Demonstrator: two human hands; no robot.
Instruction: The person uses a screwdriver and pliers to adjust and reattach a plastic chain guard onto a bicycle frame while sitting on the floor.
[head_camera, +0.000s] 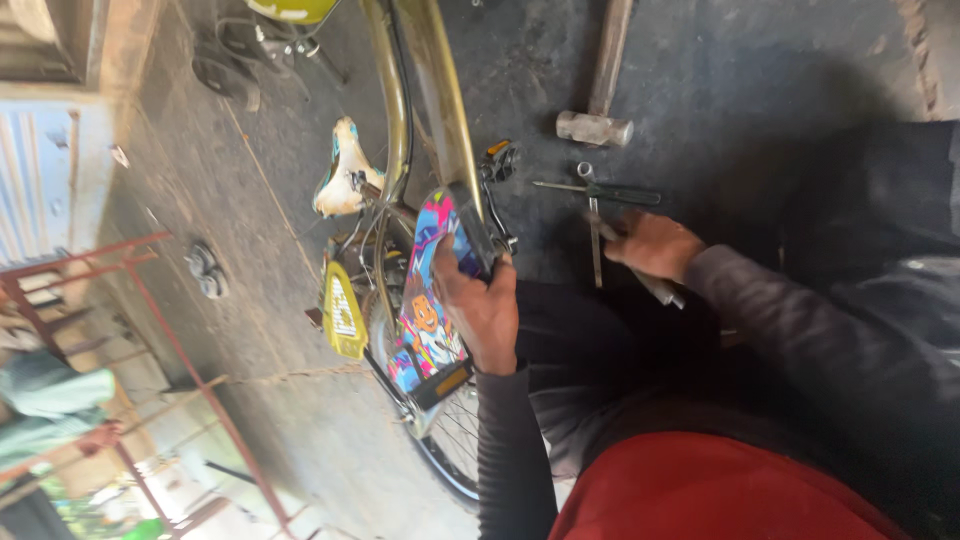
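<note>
The fingers (452, 283) of my left hand (482, 312) are curled tight over the edge of the child's bicycle's colourful chain guard (428, 310), the thumb hidden behind it. The guard sits low on the olive bicycle frame (440, 90), between the pedal (500, 160) and the spoked wheel (452, 440). My right hand (655, 245) is closed around a short grey metal tool (664, 291) down at the concrete floor (780, 70); I cannot tell what kind of tool it is.

I judge the main hazard to be at the left hand. The guard is a thin panel, and if the bicycle tips or the crank turns, its edge could bite into those fingers or buckle under the grip. My gaze is on the bicycle, so the right hand is working half blind. A slim spanner (594, 262) lies touching it, with a green-handled screwdriver (600, 190) and a hammer (595, 128) just beyond. A careless lift could knock them or snag the sleeve.
</note>
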